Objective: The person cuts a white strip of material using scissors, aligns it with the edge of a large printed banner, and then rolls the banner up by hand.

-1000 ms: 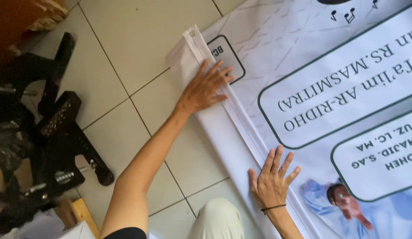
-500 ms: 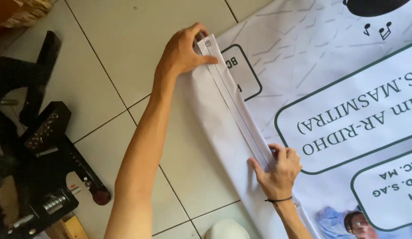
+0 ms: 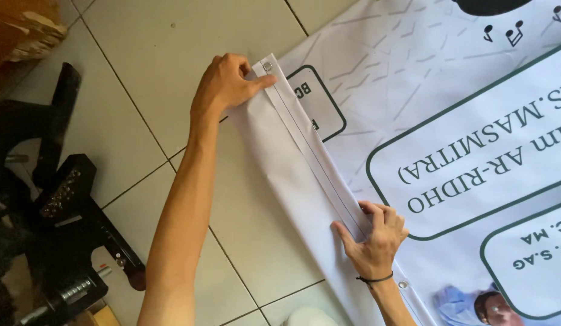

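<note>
Since half a second ago little has shifted: both hands keep their grip on the folded edge of the banner (image 3: 449, 121), and the view sits slightly closer. At upper centre of the frame the left hand (image 3: 223, 84) pinches the banner's corner, thumb laid along the fold just beside a small metal eyelet (image 3: 268, 66). Lower right of centre, the right hand (image 3: 374, 241), with a thin black band (image 3: 375, 279) round its wrist, curls its fingers over the same folded hem (image 3: 310, 157) and presses it down. That hem runs diagonally between the two hands as a narrow doubled strip. Spread over the right half of the frame, the banner lies on the pale tiled floor (image 3: 160, 48), white with green-outlined panels and black music notes. A second eyelet (image 3: 403, 284) shows below the right wrist. Along the left edge stands a black metal machine (image 3: 63, 223).
</note>
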